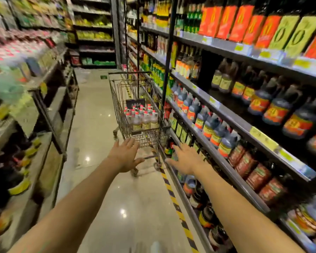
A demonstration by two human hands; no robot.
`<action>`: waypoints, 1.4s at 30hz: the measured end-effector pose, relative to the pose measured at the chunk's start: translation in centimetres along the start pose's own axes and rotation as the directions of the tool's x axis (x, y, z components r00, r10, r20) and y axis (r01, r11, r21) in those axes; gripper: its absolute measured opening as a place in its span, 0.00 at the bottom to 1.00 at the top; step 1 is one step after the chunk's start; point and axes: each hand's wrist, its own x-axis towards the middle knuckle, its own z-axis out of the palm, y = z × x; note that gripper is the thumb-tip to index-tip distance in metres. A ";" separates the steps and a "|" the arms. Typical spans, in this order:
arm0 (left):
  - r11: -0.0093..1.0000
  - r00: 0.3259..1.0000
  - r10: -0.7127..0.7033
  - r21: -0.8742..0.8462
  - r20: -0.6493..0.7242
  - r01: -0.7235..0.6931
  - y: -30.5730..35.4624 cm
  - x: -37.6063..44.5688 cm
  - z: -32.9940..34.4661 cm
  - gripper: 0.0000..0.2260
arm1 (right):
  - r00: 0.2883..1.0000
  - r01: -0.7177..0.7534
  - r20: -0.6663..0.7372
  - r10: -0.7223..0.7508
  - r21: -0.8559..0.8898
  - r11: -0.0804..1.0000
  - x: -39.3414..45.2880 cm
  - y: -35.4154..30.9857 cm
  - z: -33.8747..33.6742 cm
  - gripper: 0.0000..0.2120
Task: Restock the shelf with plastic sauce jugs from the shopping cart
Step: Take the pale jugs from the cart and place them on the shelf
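Before the cart (135, 106) of seemingly clear jugs (141, 119), both hands (125, 156) (185, 157) reach, spread, holding nothing.

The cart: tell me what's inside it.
The cart holds a cluster of pale jugs with red-and-white caps, standing upright in a dark tray. A dark box stands behind them. The jugs hide the tray floor.

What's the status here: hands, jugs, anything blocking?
Left hand and right hand open, empty, reaching toward cart. Jugs in cart, untouched. Nothing blocking.
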 end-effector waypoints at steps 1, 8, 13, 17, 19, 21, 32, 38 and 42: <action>1.000 1.000 -0.014 -0.003 0.000 0.014 -0.8 1.9 0.2 0.37 | 1.000 0.016 -0.007 -0.016 -0.004 1.000 2.5 0.3 -0.2 0.41; 0.995 0.994 -0.102 -0.001 0.036 0.102 -5.8 14.9 0.6 0.37 | 0.994 0.102 0.048 -0.102 -0.005 0.995 19.2 3.0 -2.3 0.41; 0.985 0.984 -0.173 -0.015 0.035 0.173 -9.8 22.7 0.5 0.37 | 0.986 0.162 0.048 -0.161 -0.007 0.987 28.8 3.8 -4.1 0.41; 0.979 0.979 -0.200 -0.023 0.042 0.201 -12.5 28.8 0.9 0.37 | 0.980 0.200 0.024 -0.199 -0.004 0.980 35.9 3.9 -5.0 0.40; 0.978 0.977 -0.205 -0.032 0.051 0.207 -13.9 31.8 1.7 0.37 | 0.973 0.229 0.015 -0.229 0.007 0.974 39.4 3.8 -5.2 0.38; 0.976 0.976 -0.207 -0.049 0.074 0.211 -15.5 34.9 2.3 0.38 | 0.969 0.245 0.018 -0.246 0.012 0.969 43.1 3.6 -5.2 0.36; 0.958 0.971 -0.164 -0.205 0.174 0.199 -24.8 53.1 6.7 0.37 | 0.974 0.189 0.119 -0.192 0.035 0.981 63.9 2.8 -6.3 0.37; 0.953 0.960 -0.143 -0.229 0.241 0.200 -28.5 60.3 8.7 0.36 | 0.967 0.197 0.142 -0.210 0.097 0.976 73.1 2.1 -5.8 0.37; 0.940 0.948 -0.133 -0.267 0.288 0.213 -29.5 64.5 10.5 0.36 | 0.951 0.226 0.186 -0.246 0.121 0.966 77.9 2.2 -3.5 0.35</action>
